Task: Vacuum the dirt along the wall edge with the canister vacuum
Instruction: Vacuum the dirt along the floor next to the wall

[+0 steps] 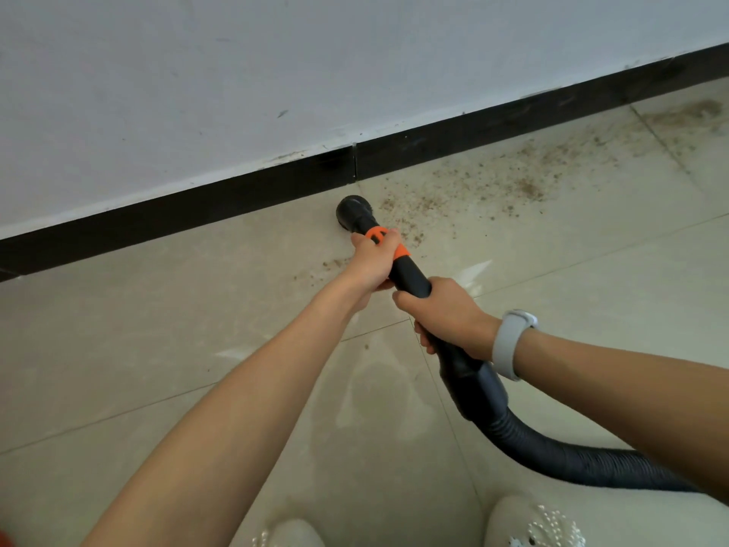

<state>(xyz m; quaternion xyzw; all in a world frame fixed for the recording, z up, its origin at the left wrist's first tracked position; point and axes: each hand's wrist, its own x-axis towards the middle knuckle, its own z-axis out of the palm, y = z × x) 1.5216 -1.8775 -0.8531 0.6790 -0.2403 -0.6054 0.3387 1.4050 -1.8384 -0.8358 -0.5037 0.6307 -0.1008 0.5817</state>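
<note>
Dirt [465, 187] lies scattered as brown specks on the pale tiled floor [157, 349], running along the black skirting [197, 209] from about the middle of the view out to the right, where a denser smear sits near the far corner of the frame. To the left of the nozzle [352, 215] the floor beside the skirting looks clean, apart from a few crumbs just below the left hand [372, 262].

That hand is wrapped around the wand [410, 276] at its orange collar [388, 242], fingers clenched over the top, close behind the nozzle. The nozzle mouth is pressed down near the foot of the skirting, at the left end of the dirty stretch; whether it touches the skirting cannot be told. The right hand [445, 313], with a pale watch [509, 343] on its wrist, grips the wand further back, fingers curled under it. Behind it the ribbed hose [560, 456] bends away to the lower right; the canister itself is out of view.

The step in hand seems to be the sweep along the wall edge, only begun. The next move likely calls for sliding the nozzle rightward, kept low and tight to the skirting, slowly enough to lift the specks, then a pass for the stray crumbs nearer the feet.
</note>
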